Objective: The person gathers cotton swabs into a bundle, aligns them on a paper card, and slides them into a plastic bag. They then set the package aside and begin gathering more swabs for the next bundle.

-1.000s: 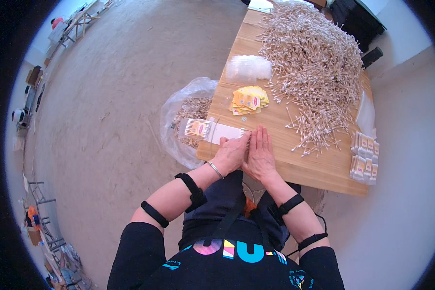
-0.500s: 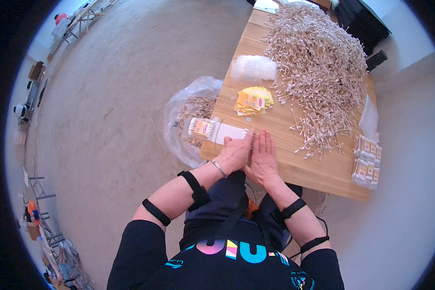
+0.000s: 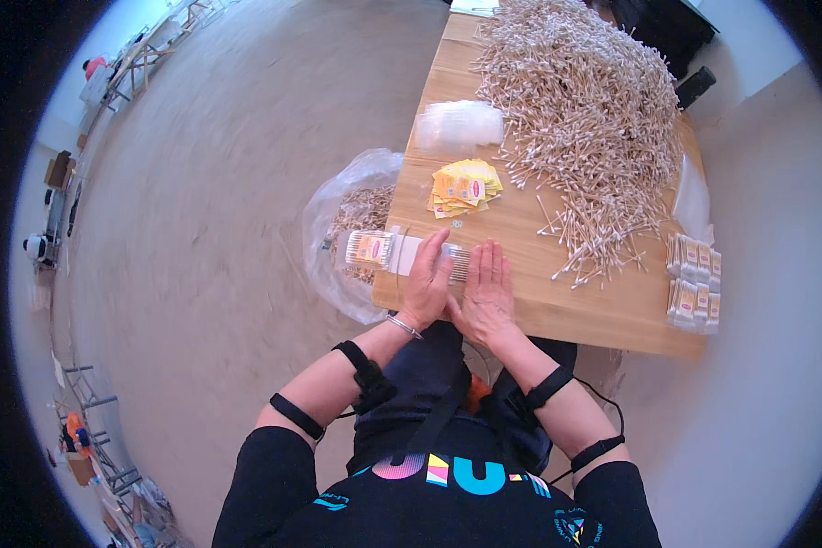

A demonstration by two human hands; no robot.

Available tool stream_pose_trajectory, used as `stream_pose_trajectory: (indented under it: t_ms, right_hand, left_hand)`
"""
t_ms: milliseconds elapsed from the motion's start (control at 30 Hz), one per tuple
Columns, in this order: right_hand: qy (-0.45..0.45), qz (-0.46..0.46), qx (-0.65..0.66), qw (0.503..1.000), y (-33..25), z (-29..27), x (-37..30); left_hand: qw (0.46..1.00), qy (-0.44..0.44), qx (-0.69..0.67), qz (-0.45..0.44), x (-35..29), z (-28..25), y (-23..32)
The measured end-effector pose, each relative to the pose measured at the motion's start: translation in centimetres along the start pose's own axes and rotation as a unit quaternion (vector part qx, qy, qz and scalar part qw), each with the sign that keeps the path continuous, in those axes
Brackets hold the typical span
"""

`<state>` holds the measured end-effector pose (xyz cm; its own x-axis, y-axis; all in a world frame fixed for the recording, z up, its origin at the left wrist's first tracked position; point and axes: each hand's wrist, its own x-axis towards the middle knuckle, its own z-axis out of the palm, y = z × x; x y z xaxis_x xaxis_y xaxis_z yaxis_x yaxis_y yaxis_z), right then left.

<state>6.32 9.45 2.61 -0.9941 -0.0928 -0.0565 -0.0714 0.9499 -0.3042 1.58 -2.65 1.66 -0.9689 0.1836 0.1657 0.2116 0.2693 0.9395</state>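
Observation:
A row of cotton swabs [image 3: 460, 263] lies side by side on the table between my two hands. My left hand [image 3: 424, 285] rests at the row's left side, fingers stretched out and thumb apart. On its right side my right hand [image 3: 487, 297] lies flat with straight fingers, the thumb side toward the swabs. Left of my left hand is a white flat piece [image 3: 405, 256], partly covered by that hand. A clear pack of swabs with an orange label [image 3: 368, 248] sits at its far left end, over the table's edge.
A big heap of loose swabs [image 3: 594, 119] covers the table's [image 3: 575, 315] far right. Yellow-orange cards [image 3: 464, 187] and clear bags [image 3: 458, 126] lie at the left. Several filled packs [image 3: 694, 283] stand at the right edge. A plastic sack of swabs [image 3: 352, 215] is beside the table.
My left hand has moved slightly left and its fingers have opened out, showing more of the swab row. My right hand stays flat beside it. The whole view has shifted a little.

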Motion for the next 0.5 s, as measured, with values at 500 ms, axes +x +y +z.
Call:
stream_pose_trajectory:
  t_ms: [500]
  right_hand:
    - [0.0,0.005,0.019,1.0,-4.2,1.8,2.6]
  left_hand:
    - [0.956,0.021,-0.256,-0.141,1.8,-2.7,-1.4]
